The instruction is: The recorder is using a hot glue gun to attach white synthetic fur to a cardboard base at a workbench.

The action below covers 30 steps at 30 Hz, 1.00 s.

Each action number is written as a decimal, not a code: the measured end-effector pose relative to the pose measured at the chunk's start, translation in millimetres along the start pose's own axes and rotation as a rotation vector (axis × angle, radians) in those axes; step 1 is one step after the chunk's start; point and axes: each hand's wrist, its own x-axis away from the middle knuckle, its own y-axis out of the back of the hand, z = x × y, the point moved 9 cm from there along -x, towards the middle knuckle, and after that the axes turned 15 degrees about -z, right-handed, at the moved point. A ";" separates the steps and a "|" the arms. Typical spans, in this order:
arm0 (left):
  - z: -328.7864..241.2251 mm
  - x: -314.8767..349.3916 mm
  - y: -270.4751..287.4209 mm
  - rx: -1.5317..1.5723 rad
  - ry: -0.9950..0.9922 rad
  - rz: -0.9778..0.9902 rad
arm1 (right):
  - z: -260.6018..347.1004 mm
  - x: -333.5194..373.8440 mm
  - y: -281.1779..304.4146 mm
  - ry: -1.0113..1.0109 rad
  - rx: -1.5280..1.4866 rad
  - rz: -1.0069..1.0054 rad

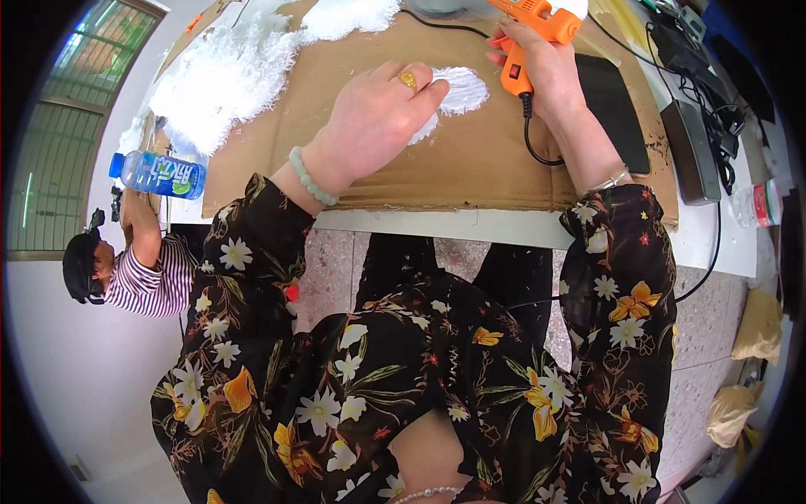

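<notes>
My right hand (552,74) is wrapped round the handle of an orange glue gun (515,77), which has a dark red switch and a black cord. Its nozzle end is cut off by the upper edge of the view. My left hand (375,122) is closed, with thumb and fingers at a white, ridged, roundish piece (464,91). White shows on both sides of the fingertips, which are themselves partly hidden. Under both hands lies a brown cardboard sheet (369,186) on a white table (395,220).
Fluffy white material (222,84) heaps at the left, beside a blue-capped bottle (164,174). A black flat panel (611,113), a dark box (693,151) and tangled cables lie right. A clear bottle (756,204) stands at the far right. Another person (151,273) sits at left.
</notes>
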 end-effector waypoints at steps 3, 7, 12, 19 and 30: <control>-2.3 -4.3 -3.1 -0.002 0.006 0.044 | -1.4 -0.7 -3.6 0.009 -0.038 0.026; -8.7 0.2 -21.7 -0.004 -0.005 0.165 | -1.0 -1.1 -5.4 0.012 -0.028 0.073; -6.5 6.9 -28.2 0.040 0.048 0.236 | 4.8 7.4 -13.5 0.084 0.001 0.230; 7.9 12.6 -23.9 0.099 0.137 0.266 | -17.4 25.3 -33.0 -0.078 0.097 0.429; 68.0 55.5 28.0 0.265 0.616 0.105 | -18.3 25.3 -32.6 -0.084 0.131 0.430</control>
